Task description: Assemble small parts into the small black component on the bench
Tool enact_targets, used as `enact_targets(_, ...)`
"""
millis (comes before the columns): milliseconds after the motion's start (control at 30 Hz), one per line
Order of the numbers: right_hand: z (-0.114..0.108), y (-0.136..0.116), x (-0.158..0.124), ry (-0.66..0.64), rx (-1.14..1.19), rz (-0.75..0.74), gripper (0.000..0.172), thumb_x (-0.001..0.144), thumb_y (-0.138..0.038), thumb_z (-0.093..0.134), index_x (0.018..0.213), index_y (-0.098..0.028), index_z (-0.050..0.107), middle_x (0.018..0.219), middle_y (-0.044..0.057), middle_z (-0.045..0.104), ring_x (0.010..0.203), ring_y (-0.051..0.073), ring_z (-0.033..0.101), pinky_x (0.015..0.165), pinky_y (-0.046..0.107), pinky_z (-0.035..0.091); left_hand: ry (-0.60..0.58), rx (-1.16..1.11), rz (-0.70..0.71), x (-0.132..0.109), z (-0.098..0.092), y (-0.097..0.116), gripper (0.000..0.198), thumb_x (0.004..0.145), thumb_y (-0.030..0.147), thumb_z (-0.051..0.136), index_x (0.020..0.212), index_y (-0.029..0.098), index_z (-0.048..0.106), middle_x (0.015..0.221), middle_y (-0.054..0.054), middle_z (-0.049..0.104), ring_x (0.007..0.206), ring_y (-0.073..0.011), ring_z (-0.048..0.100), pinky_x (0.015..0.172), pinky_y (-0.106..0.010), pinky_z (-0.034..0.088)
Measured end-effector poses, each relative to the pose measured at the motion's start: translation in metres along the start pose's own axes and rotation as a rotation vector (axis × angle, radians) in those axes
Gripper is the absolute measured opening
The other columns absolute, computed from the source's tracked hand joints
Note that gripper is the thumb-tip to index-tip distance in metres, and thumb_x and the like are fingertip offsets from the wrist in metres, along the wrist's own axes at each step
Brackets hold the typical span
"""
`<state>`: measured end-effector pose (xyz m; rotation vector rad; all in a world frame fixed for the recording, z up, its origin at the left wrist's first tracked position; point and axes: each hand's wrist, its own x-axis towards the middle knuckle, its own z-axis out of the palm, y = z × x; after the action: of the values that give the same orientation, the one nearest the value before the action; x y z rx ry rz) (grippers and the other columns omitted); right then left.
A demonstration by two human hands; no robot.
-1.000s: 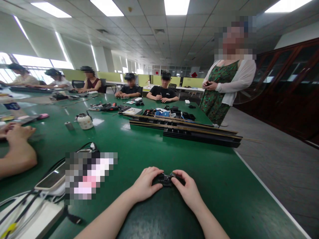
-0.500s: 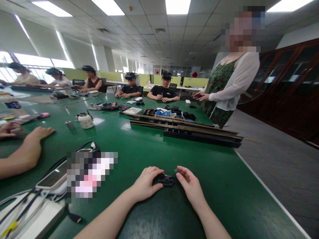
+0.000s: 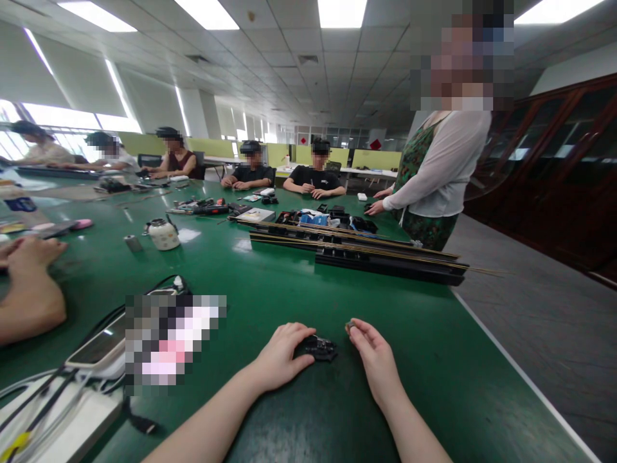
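Well, at lower centre the left hand (image 3: 285, 355), loosely curled, holds a black part (image 3: 324, 348) by its left end; rightward, the right hand (image 3: 373, 354) pinches a small piece (image 3: 349, 326).

On the desk (image 3: 241, 292), a small part (image 3: 322, 349) is placed between the two hands; its left side is touched by the left hand (image 3: 286, 355), while a tiny piece (image 3: 350, 326) is held in the right hand (image 3: 354, 328), apart from it. Farther back, long rails (image 3: 390, 266) are laid, and behind them assorted items (image 3: 315, 220) are gathered. Well to the left, a phone (image 3: 99, 344) is surrounded by cables (image 3: 139, 421); beyond it, a pot (image 3: 164, 236) is set just right of a cylinder (image 3: 134, 244).
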<state>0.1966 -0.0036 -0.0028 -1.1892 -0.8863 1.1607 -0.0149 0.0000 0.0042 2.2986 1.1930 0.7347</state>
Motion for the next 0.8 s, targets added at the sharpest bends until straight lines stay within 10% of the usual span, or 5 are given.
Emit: enact_targets(800, 0.001, -0.013, -0.001, 0.091, 0.332, 0.126, 0.043, 0.049, -0.038, 0.082, 0.085, -0.021, 0.067, 0.082, -0.001, 0.069, 0.082, 0.014, 0.063, 0.076, 0.023, 0.049, -0.001, 0.018, -0.007, 0.002, 0.004, -0.002, 0.039, 0.076, 0.023, 0.066, 0.114, 0.023, 0.055, 0.109, -0.005, 0.059, 0.103, -0.0237, 0.052, 0.092, -0.036, 0.038)
